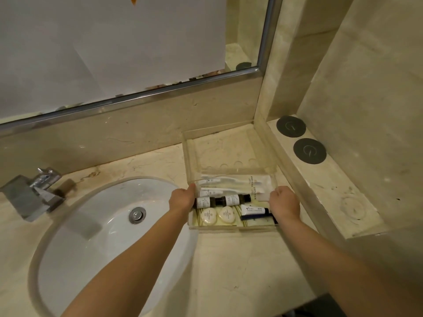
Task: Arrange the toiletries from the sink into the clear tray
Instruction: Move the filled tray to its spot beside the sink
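A: Where do we have our hands?

B: Both are at the clear tray (231, 227). Our left hand (182, 200) holds its left wall, with the fingers curled on the rim. Our right hand (285, 205) holds the right wall in the same way.

A: And where is the tray?

B: It stands on the marble counter (229, 271), just right of the white sink (109, 227). Behind it, in the corner, lies a second clear tray (226, 145).

A: What do we see inside the tray we hold?

B: At the front lie two round white soaps (217, 215). Beside them is a white tube (254, 210), with a dark blue item (256, 218) in front of it. In the middle lie two small dark bottles (223, 200) with white labels, end to end. Behind them we see clear packets (233, 183) with print.

A: Anything else?

B: The faucet (34, 191) is at the left, and two dark round discs (299, 138) lie on the ledge at the right.
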The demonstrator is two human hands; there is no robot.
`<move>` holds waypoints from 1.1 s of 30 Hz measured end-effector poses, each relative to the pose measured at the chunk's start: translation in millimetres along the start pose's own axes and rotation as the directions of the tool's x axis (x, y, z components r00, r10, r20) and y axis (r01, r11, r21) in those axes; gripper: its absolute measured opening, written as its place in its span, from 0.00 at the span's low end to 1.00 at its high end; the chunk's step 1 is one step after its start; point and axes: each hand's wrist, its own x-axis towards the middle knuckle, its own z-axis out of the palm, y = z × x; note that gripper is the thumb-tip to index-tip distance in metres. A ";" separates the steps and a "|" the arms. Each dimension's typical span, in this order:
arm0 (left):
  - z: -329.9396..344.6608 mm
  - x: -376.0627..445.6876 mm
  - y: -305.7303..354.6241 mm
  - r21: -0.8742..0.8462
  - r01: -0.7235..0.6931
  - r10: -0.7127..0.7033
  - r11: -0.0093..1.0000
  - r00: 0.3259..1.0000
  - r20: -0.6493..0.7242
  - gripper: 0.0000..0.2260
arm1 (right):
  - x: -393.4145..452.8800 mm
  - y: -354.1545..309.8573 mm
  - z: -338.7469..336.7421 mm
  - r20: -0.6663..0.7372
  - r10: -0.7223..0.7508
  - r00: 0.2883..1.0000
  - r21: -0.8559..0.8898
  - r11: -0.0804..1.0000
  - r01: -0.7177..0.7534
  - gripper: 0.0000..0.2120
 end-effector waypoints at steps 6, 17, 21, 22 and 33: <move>-24.9 -3.4 -6.8 -0.140 0.189 -0.176 0.972 0.980 0.096 0.25 | -6.9 -20.5 10.7 0.011 -0.039 0.999 0.131 0.991 0.037 0.19; -41.5 -35.5 -26.8 -0.216 0.313 -0.204 0.925 0.888 0.412 0.16 | -14.2 -7.9 10.0 0.092 0.028 0.995 0.045 0.998 -0.032 0.18; -36.4 -38.1 -13.7 -0.364 0.294 -0.160 0.884 0.921 0.355 0.14 | -20.7 -6.4 12.2 0.188 0.137 0.973 0.007 0.990 -0.140 0.27; -35.5 -38.7 -9.9 -0.385 0.296 -0.166 0.874 0.927 0.336 0.14 | -21.5 -8.0 13.4 0.210 0.170 0.963 0.067 0.980 -0.187 0.28; -19.6 -35.0 11.4 -0.567 0.175 -0.111 0.805 0.983 0.145 0.17 | -22.3 -31.8 12.5 0.337 0.280 0.899 0.553 0.714 -0.429 0.11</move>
